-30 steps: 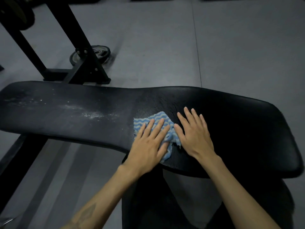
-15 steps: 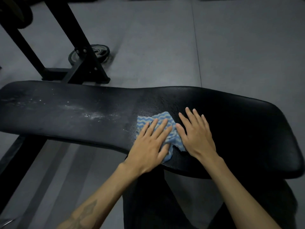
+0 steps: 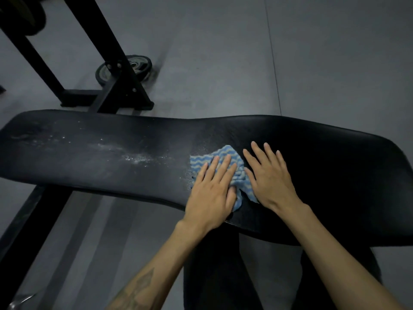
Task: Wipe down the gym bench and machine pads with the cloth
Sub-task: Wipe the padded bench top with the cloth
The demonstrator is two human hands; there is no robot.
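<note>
A long black padded gym bench [image 3: 324, 166] runs across the view. White dusty smears [image 3: 134, 156] cover its left half. A blue-and-white wavy-striped cloth [image 3: 228, 156] lies crumpled on the pad near the middle. My left hand [image 3: 212, 193] presses flat on the cloth with straight fingers. My right hand [image 3: 271, 177] lies flat beside it, its inner edge on the cloth's right side and its fingers on the bare pad. Much of the cloth is hidden under both hands.
A black steel rack frame [image 3: 116, 70] stands on the grey floor behind the bench, with a weight plate [image 3: 131, 69] lying by its foot. A dark bar [image 3: 29, 222] runs under the bench at the left. My dark-trousered legs [image 3: 214, 276] are below the bench.
Both hands and the cloth have slid slightly to the right along the pad, while the view has shifted a little.
</note>
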